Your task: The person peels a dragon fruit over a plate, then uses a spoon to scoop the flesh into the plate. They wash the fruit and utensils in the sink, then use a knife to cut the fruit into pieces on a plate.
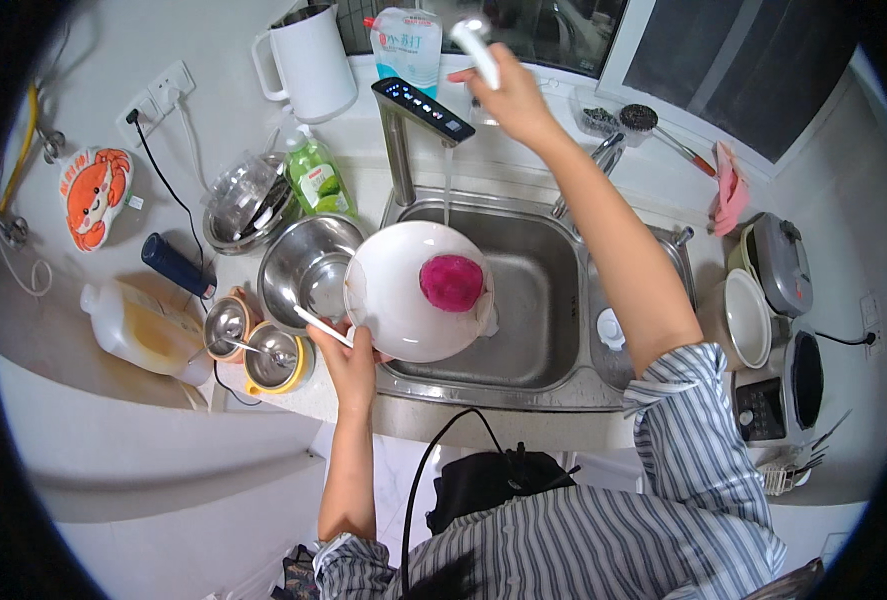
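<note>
My left hand (350, 367) grips the near left rim of a white plate (391, 300), tilted over the left part of the sink. A slim white handle (323, 326) sticks out from the same hand. On the plate's right side lies a round magenta piece of food (452, 283), which looks like red dragon fruit flesh. My right hand (515, 97) is raised beyond the tap, near the window sill, closed around a white-handled utensil (477, 56) with a shiny, blurred head. Water runs from the tap (425, 112) behind the plate's far rim.
Left of the double sink (541, 277) stand a steel bowl (312, 270), two small steel-lined cups (278, 360), a green soap bottle (320, 180) and a large jug (143, 330). A white kettle (308, 64) is behind. Kitchen appliances (777, 382) crowd the right end.
</note>
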`<state>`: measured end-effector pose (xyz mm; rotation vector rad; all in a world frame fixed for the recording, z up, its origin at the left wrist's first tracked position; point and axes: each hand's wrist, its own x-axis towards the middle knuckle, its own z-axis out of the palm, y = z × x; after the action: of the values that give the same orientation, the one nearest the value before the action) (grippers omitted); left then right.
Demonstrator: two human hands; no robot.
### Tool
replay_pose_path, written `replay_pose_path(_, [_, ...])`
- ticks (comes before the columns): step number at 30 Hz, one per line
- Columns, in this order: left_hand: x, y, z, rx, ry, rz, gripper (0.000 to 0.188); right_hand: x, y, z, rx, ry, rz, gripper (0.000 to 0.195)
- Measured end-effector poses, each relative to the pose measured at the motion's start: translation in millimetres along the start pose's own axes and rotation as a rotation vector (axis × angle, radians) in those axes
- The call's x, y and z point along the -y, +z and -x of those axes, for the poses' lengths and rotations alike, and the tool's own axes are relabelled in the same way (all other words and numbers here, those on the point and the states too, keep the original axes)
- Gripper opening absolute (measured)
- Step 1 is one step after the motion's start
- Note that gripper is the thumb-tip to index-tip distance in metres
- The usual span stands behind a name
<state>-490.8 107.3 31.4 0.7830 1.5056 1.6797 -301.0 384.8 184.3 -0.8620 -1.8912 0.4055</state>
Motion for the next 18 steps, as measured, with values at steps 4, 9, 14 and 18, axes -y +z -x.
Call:
replay_pose_path(4, [-1, 3, 1, 0.027, -0.004, 0.025, 0.053, 16, -29, 72, -0.019, 0.252, 0.135, 0.026])
replay_pose_path(9, [8, 12, 4, 0.033, -0.028, 0.006, 0.050, 31, -56, 204, 0.089, 0.496, 0.011, 0.028])
replay_pose_path(14, [24, 23, 12, 0.103, -0.014, -0.027, 0.063, 40, -107, 303, 0.197, 0.663, 0.521, 0.025])
replay_pose_path(18, [35, 49, 32, 0.179, -0.069, -0.059, 0.055, 38, -157, 382, 0.264, 0.806, 0.681, 0.027])
